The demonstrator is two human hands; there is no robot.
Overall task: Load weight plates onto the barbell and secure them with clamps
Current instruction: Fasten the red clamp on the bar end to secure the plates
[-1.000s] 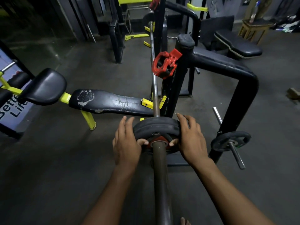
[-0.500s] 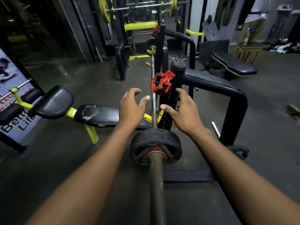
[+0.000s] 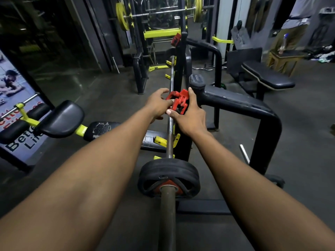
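Note:
The barbell point(image 3: 167, 220) runs from the bottom centre away from me, resting on the bench rack. Black weight plates point(image 3: 169, 171) with a red hub sit on its near sleeve. Farther along, a red clamp point(image 3: 178, 101) sits at the bar beside the rack post. My right hand point(image 3: 188, 117) grips the clamp from the right, thumb under it. My left hand point(image 3: 159, 104) touches its left side with fingers curled. A second red clamp point(image 3: 175, 39) shows at the far upright.
A black rack frame point(image 3: 253, 109) stands on the right, with a bare steel peg point(image 3: 243, 153) low on it. A worn bench with yellow frame point(image 3: 101, 130) lies to the left. Another bench point(image 3: 268, 79) and a rack with yellow plates point(image 3: 122, 16) stand behind.
Both hands left the weight plates, rose and reached forward along the bar. They now close on the red clamp. My view tilted up.

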